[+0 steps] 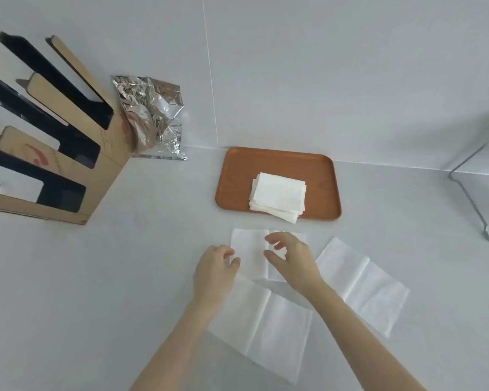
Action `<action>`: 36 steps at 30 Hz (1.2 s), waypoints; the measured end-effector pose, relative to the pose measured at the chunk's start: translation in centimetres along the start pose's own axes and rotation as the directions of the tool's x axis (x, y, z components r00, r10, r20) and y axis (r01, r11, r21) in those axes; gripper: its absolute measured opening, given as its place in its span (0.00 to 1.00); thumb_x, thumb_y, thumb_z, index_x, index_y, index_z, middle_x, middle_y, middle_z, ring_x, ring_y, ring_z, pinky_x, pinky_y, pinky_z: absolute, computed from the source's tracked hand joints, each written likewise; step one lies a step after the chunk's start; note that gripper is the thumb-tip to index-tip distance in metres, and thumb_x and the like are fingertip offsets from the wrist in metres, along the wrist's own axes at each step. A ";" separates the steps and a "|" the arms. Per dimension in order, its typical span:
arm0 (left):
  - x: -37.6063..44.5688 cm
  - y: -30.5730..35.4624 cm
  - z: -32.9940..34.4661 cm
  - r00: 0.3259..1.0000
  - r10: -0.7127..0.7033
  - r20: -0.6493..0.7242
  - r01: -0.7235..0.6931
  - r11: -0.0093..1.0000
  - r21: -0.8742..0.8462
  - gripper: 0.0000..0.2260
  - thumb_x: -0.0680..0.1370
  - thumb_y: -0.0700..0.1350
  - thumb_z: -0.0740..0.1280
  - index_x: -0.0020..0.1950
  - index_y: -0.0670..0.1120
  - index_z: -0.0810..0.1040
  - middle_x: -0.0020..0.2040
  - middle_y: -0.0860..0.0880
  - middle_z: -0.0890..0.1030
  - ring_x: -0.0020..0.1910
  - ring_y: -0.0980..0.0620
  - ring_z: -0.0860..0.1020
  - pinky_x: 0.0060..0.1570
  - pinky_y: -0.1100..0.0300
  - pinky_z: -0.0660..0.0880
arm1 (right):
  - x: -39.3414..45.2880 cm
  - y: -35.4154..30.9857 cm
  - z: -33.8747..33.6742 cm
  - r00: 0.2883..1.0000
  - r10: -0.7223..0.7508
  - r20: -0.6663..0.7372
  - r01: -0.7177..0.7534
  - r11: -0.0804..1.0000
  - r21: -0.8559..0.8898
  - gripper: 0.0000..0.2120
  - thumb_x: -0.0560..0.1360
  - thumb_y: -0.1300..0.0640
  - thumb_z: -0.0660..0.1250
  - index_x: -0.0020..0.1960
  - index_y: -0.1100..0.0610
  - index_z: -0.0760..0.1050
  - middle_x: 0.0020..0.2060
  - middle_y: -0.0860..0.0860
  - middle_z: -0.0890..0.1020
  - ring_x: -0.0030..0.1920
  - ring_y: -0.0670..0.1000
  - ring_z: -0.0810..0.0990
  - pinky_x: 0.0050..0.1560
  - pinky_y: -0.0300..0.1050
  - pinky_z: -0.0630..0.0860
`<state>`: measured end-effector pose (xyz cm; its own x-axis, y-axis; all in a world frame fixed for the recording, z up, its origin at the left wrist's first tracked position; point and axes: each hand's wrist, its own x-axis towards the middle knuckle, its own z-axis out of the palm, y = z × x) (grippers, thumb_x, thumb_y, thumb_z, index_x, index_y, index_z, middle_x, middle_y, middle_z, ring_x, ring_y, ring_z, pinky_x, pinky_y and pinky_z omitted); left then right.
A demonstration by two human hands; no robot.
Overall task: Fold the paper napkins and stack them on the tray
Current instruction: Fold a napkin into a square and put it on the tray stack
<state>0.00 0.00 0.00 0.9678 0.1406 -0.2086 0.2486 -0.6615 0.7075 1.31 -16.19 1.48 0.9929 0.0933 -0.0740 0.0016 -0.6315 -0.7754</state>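
Brown, the tray (237, 176) sits on the bench (124, 277) against the wall (322, 66). It holds one stack of folded napkins (278, 194), white, slightly fanned at the near edge.

On the bench I read three more napkins. One napkin, half folded (249, 249), lies just in front of the tray. My left hand (213, 270) rests at its left edge; my right hand (291, 256) hovers over its right half. Left grip: fingers curled, thumb touching the paper edge; I cannot tell whether it pinches. Right grip: fingers and thumb spread, nothing held.

A second unfolded napkin (277, 334) lies under my forearms. A third unfolded napkin (364, 283) lies to the right, near the others.

Bench surface is pale grey, as is the tiled wall. A cardboard holder (108, 170) with black slots stands at left. A crumpled foil bag (153, 114) leans beside it. A wire rack (474, 198) stands at the far right.
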 end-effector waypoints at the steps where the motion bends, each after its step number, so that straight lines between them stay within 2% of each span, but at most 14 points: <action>1: 0.3 -0.1 0.0 1.000 -0.016 -0.018 0.017 1.000 0.025 0.09 0.73 0.45 0.65 0.51 0.44 0.77 0.51 0.44 0.78 0.48 0.47 0.77 0.49 0.56 0.72 | 1.1 -0.1 0.5 0.999 -0.028 0.025 0.029 0.999 -0.039 0.10 0.73 0.60 0.65 0.54 0.55 0.75 0.53 0.52 0.79 0.48 0.50 0.76 0.46 0.42 0.70; 4: 0.7 0.1 0.2 0.994 -0.056 -0.089 0.066 0.992 0.111 0.09 0.73 0.48 0.65 0.49 0.45 0.76 0.50 0.45 0.78 0.50 0.46 0.76 0.48 0.53 0.73 | 4.1 -1.1 1.7 0.989 -0.094 0.112 0.111 0.981 -0.160 0.09 0.73 0.60 0.64 0.53 0.57 0.76 0.52 0.54 0.80 0.53 0.53 0.76 0.48 0.47 0.73; 8: 1.0 -0.1 0.7 0.990 -0.061 -0.128 0.084 0.979 0.184 0.10 0.72 0.51 0.66 0.46 0.44 0.75 0.48 0.46 0.77 0.50 0.46 0.75 0.45 0.50 0.73 | 7.1 -1.5 3.4 0.963 -0.186 0.193 0.240 0.920 -0.311 0.11 0.74 0.61 0.62 0.56 0.58 0.75 0.54 0.55 0.79 0.57 0.56 0.74 0.52 0.49 0.72; 11: 1.3 -0.3 1.3 0.990 -0.042 -0.138 0.071 0.976 0.208 0.09 0.72 0.49 0.66 0.45 0.44 0.75 0.47 0.45 0.77 0.49 0.44 0.75 0.45 0.50 0.73 | 8.7 -1.3 4.2 0.947 -0.180 0.265 0.281 0.862 -0.422 0.13 0.74 0.62 0.62 0.58 0.58 0.73 0.56 0.56 0.77 0.58 0.58 0.72 0.54 0.49 0.70; 15: 1.5 -0.6 1.6 0.988 -0.033 -0.153 0.061 0.981 0.184 0.05 0.73 0.45 0.65 0.44 0.43 0.76 0.47 0.44 0.77 0.49 0.44 0.75 0.44 0.50 0.73 | 9.3 -0.9 4.5 0.928 -0.200 0.314 0.334 0.819 -0.467 0.12 0.75 0.62 0.60 0.58 0.58 0.73 0.55 0.58 0.76 0.57 0.58 0.72 0.52 0.49 0.69; 18: 1.9 -0.6 1.6 0.990 -0.024 -0.139 0.048 0.983 0.178 0.04 0.74 0.43 0.64 0.45 0.43 0.75 0.48 0.44 0.77 0.49 0.44 0.75 0.45 0.50 0.72 | 9.5 -0.9 4.3 0.923 -0.228 0.309 0.357 0.807 -0.471 0.10 0.75 0.62 0.59 0.53 0.59 0.76 0.50 0.58 0.77 0.55 0.58 0.72 0.48 0.49 0.69; 22: 2.8 0.0 0.8 0.995 -0.013 -0.102 0.020 0.998 0.064 0.04 0.74 0.42 0.64 0.45 0.42 0.75 0.47 0.43 0.80 0.47 0.44 0.77 0.45 0.51 0.73 | 9.1 -1.7 2.5 0.937 -0.287 0.199 0.344 0.857 -0.383 0.06 0.73 0.63 0.62 0.47 0.61 0.77 0.47 0.58 0.78 0.51 0.58 0.74 0.42 0.49 0.71; 25: 3.6 1.5 -0.7 0.998 -0.013 -0.062 0.003 0.989 -0.149 0.04 0.73 0.40 0.65 0.46 0.43 0.73 0.43 0.45 0.81 0.44 0.45 0.77 0.43 0.59 0.72 | 8.3 -3.5 -0.6 0.947 -0.314 0.073 0.322 0.912 -0.256 0.03 0.71 0.63 0.65 0.44 0.60 0.77 0.45 0.56 0.79 0.46 0.56 0.77 0.42 0.50 0.75; 27: 3.7 2.8 -2.1 0.999 0.001 -0.044 -0.013 0.963 -0.269 0.05 0.72 0.40 0.66 0.46 0.46 0.73 0.41 0.48 0.79 0.42 0.47 0.76 0.34 0.70 0.69 | 7.5 -5.0 -3.2 0.953 -0.302 -0.010 0.296 0.940 -0.171 0.03 0.71 0.63 0.66 0.42 0.58 0.77 0.42 0.54 0.80 0.40 0.52 0.77 0.41 0.47 0.75; 29: 3.5 3.9 -3.6 0.996 0.072 -0.045 -0.083 0.941 -0.327 0.07 0.70 0.41 0.68 0.42 0.53 0.75 0.38 0.53 0.80 0.39 0.51 0.77 0.31 0.72 0.68 | 6.2 -6.0 -5.7 0.960 -0.273 -0.065 0.265 0.958 -0.110 0.04 0.70 0.62 0.67 0.39 0.55 0.77 0.39 0.51 0.81 0.36 0.48 0.77 0.37 0.39 0.72; 31: 2.6 4.8 -5.2 0.987 0.159 -0.025 -0.158 0.926 -0.344 0.10 0.70 0.41 0.70 0.37 0.58 0.76 0.33 0.59 0.79 0.32 0.58 0.76 0.28 0.73 0.67 | 4.4 -6.5 -7.7 0.971 -0.224 -0.084 0.219 0.974 -0.058 0.05 0.70 0.62 0.68 0.37 0.54 0.77 0.35 0.49 0.81 0.33 0.43 0.75 0.33 0.30 0.67; 33: 1.6 5.4 -6.5 0.976 0.219 0.016 -0.199 0.914 -0.353 0.07 0.69 0.45 0.70 0.35 0.57 0.78 0.29 0.58 0.79 0.26 0.57 0.71 0.26 0.71 0.65 | 2.2 -6.5 -9.1 0.987 -0.152 -0.058 0.154 0.988 0.022 0.05 0.70 0.63 0.69 0.36 0.55 0.78 0.33 0.47 0.80 0.29 0.40 0.74 0.31 0.28 0.66; 35: 0.7 5.9 -8.0 0.958 0.273 0.091 -0.226 0.910 -0.346 0.02 0.69 0.49 0.70 0.36 0.55 0.79 0.28 0.58 0.77 0.27 0.52 0.65 0.24 0.69 0.62 | 0.2 -6.5 -10.2 0.995 -0.102 0.000 0.101 0.990 0.100 0.04 0.69 0.62 0.70 0.36 0.55 0.79 0.34 0.49 0.82 0.29 0.41 0.74 0.32 0.31 0.67; 36: 0.3 6.2 -8.6 0.944 0.301 0.136 -0.242 0.909 -0.339 0.03 0.70 0.49 0.70 0.36 0.54 0.79 0.27 0.58 0.76 0.28 0.51 0.64 0.23 0.69 0.60 | -0.6 -6.5 -10.8 0.996 -0.092 0.020 0.088 0.987 0.137 0.04 0.69 0.61 0.71 0.36 0.55 0.79 0.35 0.51 0.83 0.31 0.43 0.75 0.35 0.36 0.68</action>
<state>2.17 2.32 10.15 0.9832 -0.1665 -0.0752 0.0052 -0.3860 0.9225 2.00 -20.45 13.30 0.9860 0.1663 -0.0150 0.0729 -0.5097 -0.8573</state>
